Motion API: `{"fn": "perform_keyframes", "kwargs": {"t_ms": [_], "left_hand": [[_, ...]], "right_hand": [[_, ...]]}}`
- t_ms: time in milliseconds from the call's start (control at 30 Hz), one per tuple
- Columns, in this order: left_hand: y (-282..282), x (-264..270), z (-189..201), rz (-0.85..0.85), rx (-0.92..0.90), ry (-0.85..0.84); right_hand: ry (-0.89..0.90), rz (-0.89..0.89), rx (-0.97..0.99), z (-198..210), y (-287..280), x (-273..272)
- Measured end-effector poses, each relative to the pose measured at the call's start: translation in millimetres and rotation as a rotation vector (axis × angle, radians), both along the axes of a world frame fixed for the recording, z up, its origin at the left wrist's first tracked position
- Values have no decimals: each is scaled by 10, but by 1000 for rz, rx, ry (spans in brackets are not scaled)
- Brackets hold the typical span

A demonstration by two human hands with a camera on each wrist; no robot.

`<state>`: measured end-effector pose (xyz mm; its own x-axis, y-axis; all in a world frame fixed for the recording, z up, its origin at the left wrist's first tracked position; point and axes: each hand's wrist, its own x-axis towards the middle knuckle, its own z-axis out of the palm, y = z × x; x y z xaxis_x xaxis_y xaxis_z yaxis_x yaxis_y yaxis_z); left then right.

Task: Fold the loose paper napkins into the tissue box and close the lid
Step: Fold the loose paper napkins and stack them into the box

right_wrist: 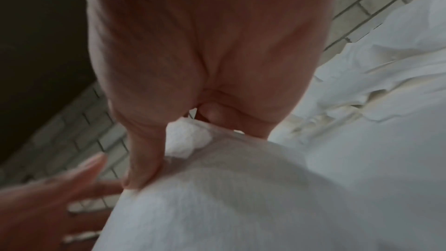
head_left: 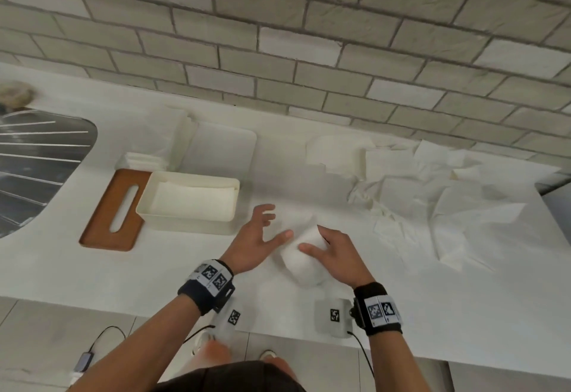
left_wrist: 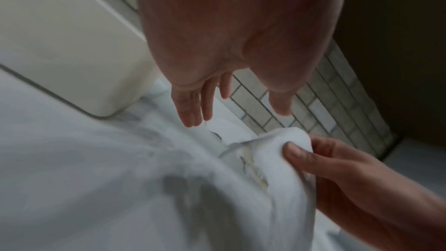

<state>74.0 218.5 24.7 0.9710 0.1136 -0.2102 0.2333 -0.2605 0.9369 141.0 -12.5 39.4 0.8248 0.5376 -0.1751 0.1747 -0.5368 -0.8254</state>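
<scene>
A cream tissue box (head_left: 185, 221) stands open on the white counter, with folded napkins (head_left: 191, 198) lying inside. Its brown wooden lid (head_left: 102, 221) with a slot lies flat to the box's left. My right hand (head_left: 333, 252) pinches a white napkin (head_left: 304, 263) between thumb and fingers, holding it bent over above the counter; the same napkin (left_wrist: 277, 161) shows in the left wrist view. My left hand (head_left: 262, 237) hovers beside it with fingers spread, holding nothing. A heap of loose napkins (head_left: 448, 200) lies at the right.
A steel sink drainboard (head_left: 34, 169) lies at the far left. A white rectangular tray (head_left: 222, 150) sits behind the box, with a small stack of folded napkins (head_left: 142, 161) to its left. A brick-tiled wall (head_left: 309, 36) backs the counter. The counter's front edge (head_left: 123, 308) runs below my wrists.
</scene>
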Motion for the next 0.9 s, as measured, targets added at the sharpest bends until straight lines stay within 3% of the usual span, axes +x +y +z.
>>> {"fn": "perform_keyframes", "kwargs": {"t_ms": [100,267,333,467,567,733,900], "left_hand": [[76,6,288,49,-257,-18],[236,26,729,-55,-303,34],[352,-11,805,-107,-380,-18],[652,-142,1038,-32,-543,-148],[931,-225,1235,19,-517,-200],[1438,-295,1407,-33,-216,-309],[1744,-390,1574,-72,-172,-274]], "right_hand": [[-25,40,94,374,62,-109],[53,170,194,913,274,-285],[34,164,186,1029,394,-330],[27,95,234,1139,630,-379],[19,59,263,1136,835,-417],[-69,-10,364,1068,1268,-506],[-115,-12,354,1053,1630,-548]]}}
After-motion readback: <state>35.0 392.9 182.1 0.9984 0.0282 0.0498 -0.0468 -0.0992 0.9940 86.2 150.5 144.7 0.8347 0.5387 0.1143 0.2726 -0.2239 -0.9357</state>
